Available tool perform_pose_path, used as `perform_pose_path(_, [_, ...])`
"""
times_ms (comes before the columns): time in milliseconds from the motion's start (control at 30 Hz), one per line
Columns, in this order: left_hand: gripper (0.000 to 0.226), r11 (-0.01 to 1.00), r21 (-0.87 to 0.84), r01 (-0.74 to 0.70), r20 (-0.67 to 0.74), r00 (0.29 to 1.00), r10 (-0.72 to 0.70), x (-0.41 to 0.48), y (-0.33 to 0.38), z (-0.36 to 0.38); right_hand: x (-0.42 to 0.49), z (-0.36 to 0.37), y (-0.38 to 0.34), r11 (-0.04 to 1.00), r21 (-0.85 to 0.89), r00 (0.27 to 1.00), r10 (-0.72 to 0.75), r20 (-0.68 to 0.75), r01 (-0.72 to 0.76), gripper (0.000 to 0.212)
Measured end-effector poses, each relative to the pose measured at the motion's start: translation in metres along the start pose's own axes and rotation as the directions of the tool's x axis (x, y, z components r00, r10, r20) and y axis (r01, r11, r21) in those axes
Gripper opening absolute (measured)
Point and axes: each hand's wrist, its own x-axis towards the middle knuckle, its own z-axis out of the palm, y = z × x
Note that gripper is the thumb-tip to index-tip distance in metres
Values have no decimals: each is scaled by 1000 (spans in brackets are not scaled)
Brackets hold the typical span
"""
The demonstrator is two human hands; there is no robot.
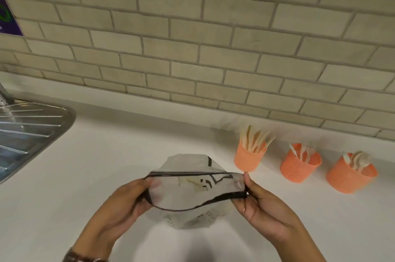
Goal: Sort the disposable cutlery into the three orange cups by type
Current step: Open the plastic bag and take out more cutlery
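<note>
Centrally, left hand (119,204) and right hand (264,206) clamped on opposite pouch (192,194) ends, orange cups (299,166) well apart rightward.

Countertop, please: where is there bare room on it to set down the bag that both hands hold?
Bare countertop lies between the steel drainboard and the zip bag, and along the tiled wall behind the bag, left of the knife cup. Crowded: the right, where the fork cup and spoon cup follow.
</note>
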Motion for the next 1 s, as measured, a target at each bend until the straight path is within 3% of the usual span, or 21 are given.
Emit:
perform_pose_path(33, [27,975,-200,98,116,990,-76,1,-2,2,4,-2,2,998,57,1000,-4,-3,5,84])
perform_pose_path(100, [62,830,-484,276,326,937,-122,5,-5,2,9,-5,4,996,92,1000,-10,-6,10,96])
perform_pose_path(133, [64,774,-531,344,454,887,-83,3,-2,5,10,-6,4,995,96,1000,-3,-7,3,103])
perform_pose_path(167, [49,755,-524,394,558,829,-45,-1,0,7,10,-8,4,996,94,1000,7,0,-7,107])
perform_pose_path(200, [29,732,-531,427,596,802,-35,-1,-1,7,10,-10,3,996,81,1000,20,12,-21,107])
perform_pose_path(233, [29,687,-588,428,551,833,-47,6,-2,1,9,-11,3,997,62,999,34,22,-35,104])
perform_pose_path(300, [56,650,-629,426,514,856,-63,11,-1,-6,6,-13,2,997,-24,997,73,23,-73,97])
perform_pose_path(400, [39,795,-499,346,425,897,-123,14,2,-11,2,-16,-4,972,-228,998,68,14,-63,86])
perform_pose_path(467, [34,944,-287,164,210,972,-105,10,5,-11,-5,-16,-12,892,-451,1000,-20,12,23,81])
perform_pose_path(500, [34,972,-212,96,148,987,-65,9,7,-14,-10,-17,-15,818,-571,996,-84,6,72,85])
perform_pose_path(600, [40,985,-170,26,153,988,1,5,14,-20,-20,-17,-19,605,-785,984,-175,30,132,84])
perform_pose_path(733, [73,953,-279,116,267,963,-39,7,13,-17,-14,-11,-15,494,-849,930,-367,-5,191,36])
perform_pose_path(833, [54,927,-346,143,198,977,-77,5,9,-10,-5,-10,-13,360,-910,867,-497,0,206,9])
perform_pose_path(900, [36,999,-42,-1,3,1000,1,4,6,-4,0,-13,-13,161,-971,789,-613,40,175,17])
perform_pose_path(933, [37,984,154,-84,-75,992,96,3,5,-3,1,-12,-12,106,-980,758,-650,58,166,23])
perform_pose_path(1000, [47,867,456,-201,-118,952,283,1,4,-2,1,-10,-14,139,-971,733,-679,51,196,25])
